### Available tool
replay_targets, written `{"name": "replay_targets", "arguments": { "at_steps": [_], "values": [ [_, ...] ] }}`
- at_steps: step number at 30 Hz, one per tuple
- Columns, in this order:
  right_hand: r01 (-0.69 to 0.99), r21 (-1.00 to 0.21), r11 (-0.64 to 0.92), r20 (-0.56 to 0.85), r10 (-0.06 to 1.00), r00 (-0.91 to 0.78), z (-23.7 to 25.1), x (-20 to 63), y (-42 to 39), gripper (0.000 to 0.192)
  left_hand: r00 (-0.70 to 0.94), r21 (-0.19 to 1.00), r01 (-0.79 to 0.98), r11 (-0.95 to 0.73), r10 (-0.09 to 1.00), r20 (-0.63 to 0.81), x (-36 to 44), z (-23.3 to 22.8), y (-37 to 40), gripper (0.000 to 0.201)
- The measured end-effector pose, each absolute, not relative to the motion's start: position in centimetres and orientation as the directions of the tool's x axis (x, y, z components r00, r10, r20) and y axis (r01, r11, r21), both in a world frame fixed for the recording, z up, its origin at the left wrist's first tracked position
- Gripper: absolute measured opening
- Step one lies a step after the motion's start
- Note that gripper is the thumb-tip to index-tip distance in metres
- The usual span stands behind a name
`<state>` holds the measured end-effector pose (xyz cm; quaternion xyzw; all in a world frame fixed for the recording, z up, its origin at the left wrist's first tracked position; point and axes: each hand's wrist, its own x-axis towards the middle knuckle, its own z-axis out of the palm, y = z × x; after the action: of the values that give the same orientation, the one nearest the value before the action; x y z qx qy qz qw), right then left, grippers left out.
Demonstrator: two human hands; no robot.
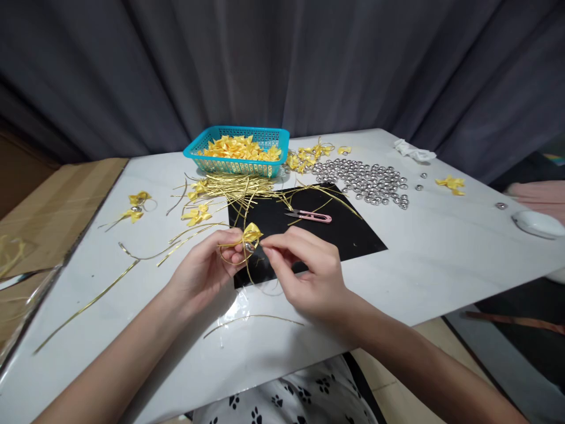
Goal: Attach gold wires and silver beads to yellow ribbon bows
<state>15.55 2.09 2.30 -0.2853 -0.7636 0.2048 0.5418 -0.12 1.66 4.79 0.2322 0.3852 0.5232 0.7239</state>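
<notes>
My left hand pinches a yellow ribbon bow between thumb and fingers, above the near-left part of a black mat. A shiny silver bell or bead sits at the bow's underside, and a thin gold tie loops around it. Close to the bow's right side, my right hand is closed with thumb and forefinger pressed together. Whatever is between those fingertips is too small to make out. Pink-handled thread snips lie on the mat beyond the right hand.
A turquoise basket of yellow bows stands at the back. Before it lie many gold ties. Silver beads spread to the right, near a white cloth and a white computer mouse. Cardboard lies left.
</notes>
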Motion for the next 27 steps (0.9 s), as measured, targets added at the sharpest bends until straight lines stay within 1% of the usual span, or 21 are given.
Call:
{"name": "replay_targets", "arguments": {
  "at_steps": [6,9,17,27],
  "values": [
    [0.204,-0.627,0.752,0.710,0.659,-0.248,2.51,15.51,2.04,0.013,0.151,0.769,-0.555,0.318,0.947,-0.283,-0.04,4.63,1.71,0.017],
    [0.190,-0.612,0.768,0.726,0.641,-0.250,2.49,15.53,2.08,0.013,0.166,0.773,-0.547,0.321,0.947,-0.276,0.00,4.71,1.74,0.017],
    [0.154,-0.596,0.788,0.746,0.615,-0.257,2.41,15.51,2.32,0.017,0.196,0.739,-0.575,0.351,0.936,-0.292,0.01,4.73,1.75,0.016],
    [0.155,-0.585,0.796,0.757,0.605,-0.245,2.48,15.36,2.25,0.016,0.186,0.775,-0.515,0.367,0.930,-0.317,-0.12,4.61,1.58,0.013]
  ]
}}
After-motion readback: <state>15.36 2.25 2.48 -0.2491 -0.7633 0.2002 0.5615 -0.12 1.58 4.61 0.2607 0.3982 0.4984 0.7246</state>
